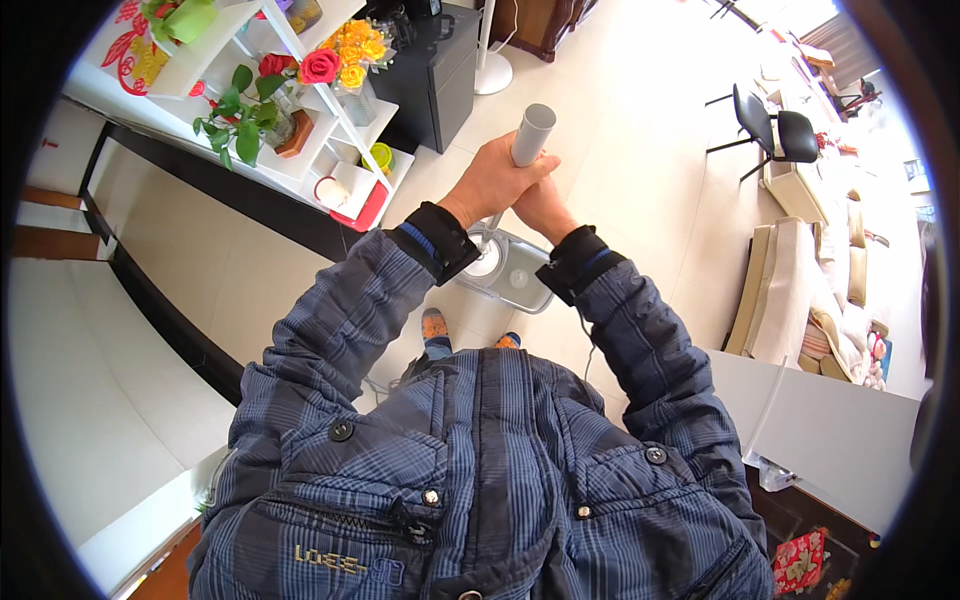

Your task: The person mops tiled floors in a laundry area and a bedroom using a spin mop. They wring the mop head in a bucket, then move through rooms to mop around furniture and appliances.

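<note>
Both of my hands are wrapped around the grey handle of a spin mop (534, 129), whose round top end rises above them. My left hand (489, 177) grips it from the left, and my right hand (543, 204) closes on it from the right, touching the left. Below my hands the thin pole slants down into the round basket of a grey mop bucket (534, 296) on the tiled floor. A whitish round shape shows in the basket; the mop head is not clearly seen. The bucket's other half has a pale round fitting at its bottom.
A white shelf (330, 142) with potted plants and artificial flowers stands at the left, beside a dark grey cabinet (450, 82). A white stand base (493, 73) is beyond. At the right are a black chair (795, 136) and a beige sofa (772, 289). My feet are just behind the bucket.
</note>
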`<state>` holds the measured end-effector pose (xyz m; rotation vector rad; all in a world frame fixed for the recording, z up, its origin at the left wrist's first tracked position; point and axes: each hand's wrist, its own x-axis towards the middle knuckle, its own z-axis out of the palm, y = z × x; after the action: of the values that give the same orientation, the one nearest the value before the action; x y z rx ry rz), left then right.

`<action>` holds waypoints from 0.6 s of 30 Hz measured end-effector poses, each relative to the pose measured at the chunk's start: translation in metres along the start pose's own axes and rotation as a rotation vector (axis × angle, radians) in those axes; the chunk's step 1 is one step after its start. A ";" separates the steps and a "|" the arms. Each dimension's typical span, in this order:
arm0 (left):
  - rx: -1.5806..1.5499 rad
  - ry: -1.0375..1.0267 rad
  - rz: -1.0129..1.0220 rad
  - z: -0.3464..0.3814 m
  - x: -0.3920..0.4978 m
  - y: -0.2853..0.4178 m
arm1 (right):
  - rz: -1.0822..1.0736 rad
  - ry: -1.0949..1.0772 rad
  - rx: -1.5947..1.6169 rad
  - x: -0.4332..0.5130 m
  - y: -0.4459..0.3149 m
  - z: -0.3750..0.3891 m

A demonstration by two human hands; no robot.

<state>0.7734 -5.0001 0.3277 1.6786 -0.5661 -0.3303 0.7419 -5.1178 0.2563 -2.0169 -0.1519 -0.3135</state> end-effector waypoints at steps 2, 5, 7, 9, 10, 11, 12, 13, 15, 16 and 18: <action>0.039 -0.016 0.041 -0.005 0.000 0.022 | -0.092 -0.052 -0.005 0.004 -0.030 -0.019; 0.034 0.048 0.324 -0.012 0.005 0.075 | -0.197 -0.016 0.055 0.016 -0.094 -0.051; 0.072 0.021 0.466 -0.027 0.008 0.128 | -0.286 0.017 0.041 0.028 -0.141 -0.072; 0.122 0.029 0.634 -0.041 0.003 0.186 | -0.248 -0.051 0.021 0.033 -0.183 -0.095; 0.066 -0.011 0.603 -0.047 0.002 0.209 | -0.267 -0.008 -0.073 0.036 -0.199 -0.104; 0.047 -0.079 0.483 -0.063 -0.013 0.233 | -0.436 0.011 -0.128 0.040 -0.210 -0.110; 0.057 -0.094 0.381 -0.063 -0.015 0.242 | -0.326 0.022 -0.131 0.043 -0.216 -0.112; 0.069 -0.109 0.278 -0.064 -0.016 0.248 | -0.296 0.017 -0.101 0.045 -0.218 -0.111; 0.241 0.000 0.565 -0.054 -0.006 0.222 | -0.306 0.053 -0.012 0.045 -0.209 -0.103; 0.393 0.151 0.924 -0.045 0.007 0.204 | -0.348 0.093 0.049 0.045 -0.198 -0.090; 0.191 -0.011 0.568 -0.043 0.004 0.161 | -0.230 0.095 0.213 0.033 -0.169 -0.065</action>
<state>0.7695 -4.9839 0.4930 1.6160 -1.0745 0.1309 0.7228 -5.1012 0.4388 -1.7720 -0.3448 -0.5158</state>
